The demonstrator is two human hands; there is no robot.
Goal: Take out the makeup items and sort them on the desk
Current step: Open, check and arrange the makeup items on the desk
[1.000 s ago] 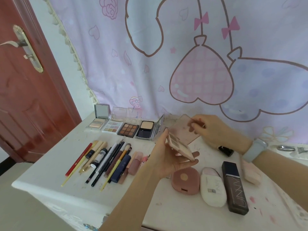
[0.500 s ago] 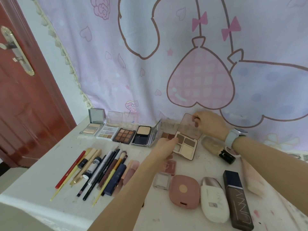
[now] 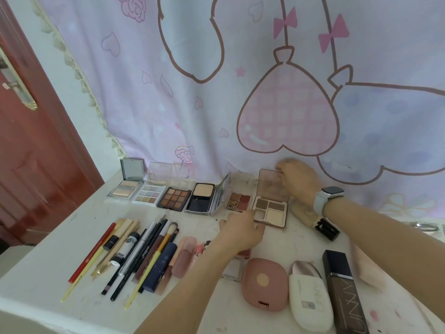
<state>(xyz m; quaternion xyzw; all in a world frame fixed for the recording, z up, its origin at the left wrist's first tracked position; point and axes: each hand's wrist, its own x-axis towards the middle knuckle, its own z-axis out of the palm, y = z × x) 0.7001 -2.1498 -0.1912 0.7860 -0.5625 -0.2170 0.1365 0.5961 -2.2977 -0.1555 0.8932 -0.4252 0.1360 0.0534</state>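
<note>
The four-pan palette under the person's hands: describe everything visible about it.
The four-pan palette is a slim pinkish compact lying open on the white desk, last on the right in the back row of open palettes. Its base holds four pans, two brown, one beige and one cream. The hinged lid stands nearly upright toward the curtain. The right hand grips the lid's top edge; the left hand touches the base's front-left corner.
</note>
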